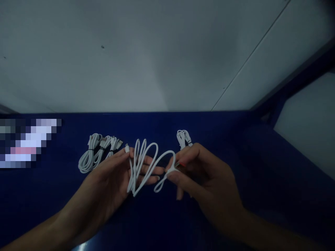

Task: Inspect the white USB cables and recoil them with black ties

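Note:
A white USB cable (142, 164) hangs in loose loops between my two hands above the blue tabletop. My left hand (115, 184) is palm up, its thumb pressing the cable near the small metal-tipped connector against the index finger. The other fingers stretch out behind the loops and support them. With thumb and fingers closed, my right hand (201, 174) pinches the cable's other end, where a bit of red shows. A small loop dangles from that pinch. The fingers of my right hand partly hide this end.
Several bundled white cables (90, 153) lie behind my left hand, tied with dark bands. Another white cable bundle (183, 138) lies behind my right hand. A pale wall (131, 76) rises along the far edge of the blue table (146, 125). A pixelated patch covers something at left.

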A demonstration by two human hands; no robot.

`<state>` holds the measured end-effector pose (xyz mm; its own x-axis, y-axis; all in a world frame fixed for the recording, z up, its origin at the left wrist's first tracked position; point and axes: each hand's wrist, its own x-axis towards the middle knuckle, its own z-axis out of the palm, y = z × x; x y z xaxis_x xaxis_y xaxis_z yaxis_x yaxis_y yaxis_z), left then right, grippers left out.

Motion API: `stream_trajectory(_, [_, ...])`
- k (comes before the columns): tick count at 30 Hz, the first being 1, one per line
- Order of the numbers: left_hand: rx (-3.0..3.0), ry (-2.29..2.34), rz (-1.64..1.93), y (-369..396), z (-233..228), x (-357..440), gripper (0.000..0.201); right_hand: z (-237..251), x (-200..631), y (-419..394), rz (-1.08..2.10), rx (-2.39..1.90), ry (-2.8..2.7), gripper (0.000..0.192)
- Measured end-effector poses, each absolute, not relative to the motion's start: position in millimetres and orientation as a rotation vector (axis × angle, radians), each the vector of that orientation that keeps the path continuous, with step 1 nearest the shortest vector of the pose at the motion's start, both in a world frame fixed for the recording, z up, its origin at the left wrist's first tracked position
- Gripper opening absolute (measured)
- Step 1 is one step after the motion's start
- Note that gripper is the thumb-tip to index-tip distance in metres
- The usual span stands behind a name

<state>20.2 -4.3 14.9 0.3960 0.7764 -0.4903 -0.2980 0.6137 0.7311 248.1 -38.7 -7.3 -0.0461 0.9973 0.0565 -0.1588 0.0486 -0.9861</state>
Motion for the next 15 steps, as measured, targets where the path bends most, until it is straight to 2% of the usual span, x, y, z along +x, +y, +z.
stream_trajectory(5, [0.605, 0.92, 0.784, -3.7, 14.8, 23.3, 0.021, -5.2, 247.5, -36.7, 1.32, -1.15, -1.152, 0.037])
stream_trajectory(12, [0.694, 0.767, 0.768, -3.6, 11.0, 21.5, 0.029, -0.4, 251.7, -28.5, 1.534, -1.267, -1.104, 0.033])
stream_trajectory(15, [0.677, 0.703, 0.779, -2.7, 9.9, 22.6, 0.03, -4.4, 254.0, -27.0, 1.644, -1.187, -1.166, 0.028])
